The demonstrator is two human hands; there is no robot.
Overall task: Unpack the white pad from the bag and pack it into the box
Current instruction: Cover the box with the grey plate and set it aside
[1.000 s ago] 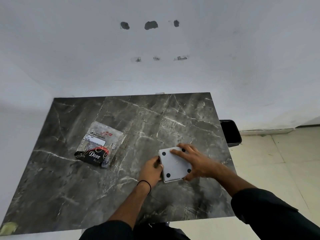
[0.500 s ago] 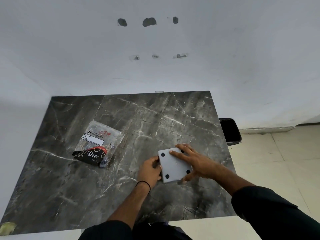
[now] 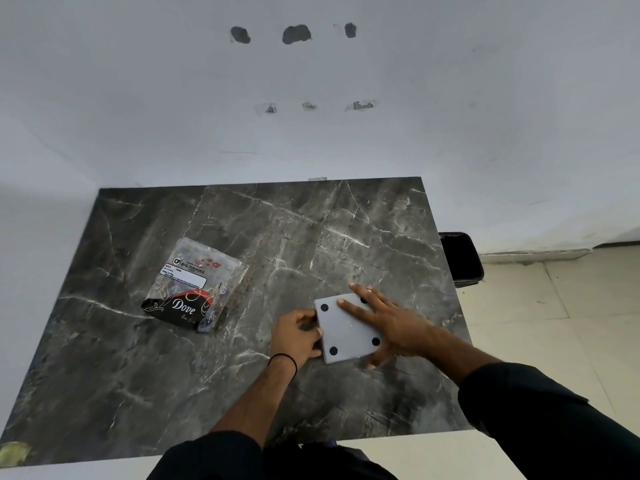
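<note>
A flat white square piece [image 3: 346,332] with a black round dot near each corner lies on the dark marble table [image 3: 156,382], right of centre. My left hand [image 3: 298,336] grips its left edge with curled fingers. My right hand [image 3: 391,320] lies spread over its top right part, thumb tucked at the near right edge. Whether this piece is the pad or the box I cannot tell. A clear plastic bag [image 3: 195,282] with a white label and a black "Dove" item inside lies flat to the left, apart from both hands.
A black bin [image 3: 460,256] stands on the tiled floor past the table's right edge. A white wall runs along the table's far and left sides. A yellowish scrap [image 3: 14,452] sits at the near left corner.
Both hands stay on the white square piece in nearly the same place. The bag has not moved. Only the camera view shifted slightly.
</note>
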